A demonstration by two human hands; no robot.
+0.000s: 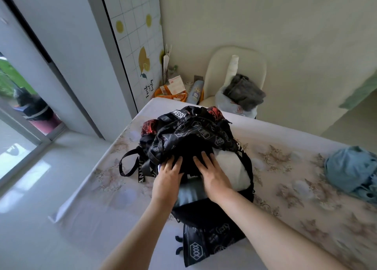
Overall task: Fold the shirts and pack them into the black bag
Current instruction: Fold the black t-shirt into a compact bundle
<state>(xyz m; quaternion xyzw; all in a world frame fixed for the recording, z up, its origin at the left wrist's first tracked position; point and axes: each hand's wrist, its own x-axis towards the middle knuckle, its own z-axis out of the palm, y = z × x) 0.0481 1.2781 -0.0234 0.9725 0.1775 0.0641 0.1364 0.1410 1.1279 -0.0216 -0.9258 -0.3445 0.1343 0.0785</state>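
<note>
**Pressing down inside the packed bag**

Pressing hands occupy the mouth of the black bag [189, 135], which lies open near the middle of the surface [285, 177], its printed flap thrown back toward the far edge. The left hand [170, 174] and the right hand [213, 174] lie side by side, fingers straight and spread, flat on dark cloth in the opening. Neither hand grips anything. Whether that dark cloth is a shirt or the bag lining cannot be told.

A folded white shirt [230, 167] fills the right side of the opening, touching the right hand. A folded grey-blue shirt [189, 192] lies under both wrists.

A strap loop [128, 163] trails from the bag toward the left edge of the surface, short of it. Open cloth-covered surface extends to the right, up to a crumpled blue shirt [348, 167] well apart from the bag.

Beyond the far edge stands a chair [214, 69] carrying a grey garment [243, 92]. An orange basket [161, 92] sits by the far left corner.
</note>
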